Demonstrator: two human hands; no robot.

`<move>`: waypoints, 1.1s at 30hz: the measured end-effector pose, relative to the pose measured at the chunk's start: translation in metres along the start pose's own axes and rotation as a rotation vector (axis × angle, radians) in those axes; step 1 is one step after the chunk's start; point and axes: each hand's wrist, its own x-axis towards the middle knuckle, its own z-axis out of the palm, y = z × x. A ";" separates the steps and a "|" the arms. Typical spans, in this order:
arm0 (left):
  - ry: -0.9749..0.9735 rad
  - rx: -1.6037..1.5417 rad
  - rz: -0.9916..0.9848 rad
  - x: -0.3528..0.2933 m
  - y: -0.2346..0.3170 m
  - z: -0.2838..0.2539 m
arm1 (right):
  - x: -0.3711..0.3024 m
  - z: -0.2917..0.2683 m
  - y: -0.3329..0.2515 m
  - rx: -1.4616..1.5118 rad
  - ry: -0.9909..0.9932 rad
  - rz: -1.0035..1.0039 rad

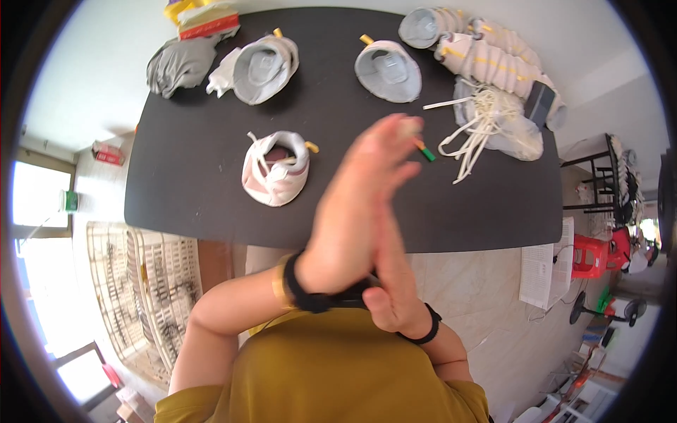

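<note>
- Head view, centre: the left hand (349, 218) is lying flat against the right hand (398, 285), palm to palm, both pointing up and away from the body above the near edge of the desk (204, 134).
- The left fingers (381, 144) are extending nearly straight with narrow gaps, blurring toward the tips; they are showing no grasped thing.
- The right fingers are hiding largely behind the left hand; how wide they are spreading, or whether they are gripping anything, one cannot tell.
- Just beyond the fingertips, a small green-and-orange stick (428, 153) is showing; whether it is touching the fingers or resting on the desk is unclear.
- Left of the hands, a pale pink laced shoe upper (261, 185) is sitting on the desk, apart from both hands, its yellow tab pointing right.
- Farther back, one pale upper (264, 74) is lying at left and another (388, 74) near the middle, their openings facing the viewer.
- At far right, nested uppers (490, 65) are forming rows; white laces (481, 121) are spilling over a clear plastic bag (520, 141), beside a dark rectangular object (539, 104).
- At far left, a grey cloth (182, 65) is lying crumpled.
</note>
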 end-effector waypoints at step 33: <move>0.496 1.116 0.015 -0.056 0.059 -0.196 | 0.047 -0.020 0.013 0.269 0.178 -0.185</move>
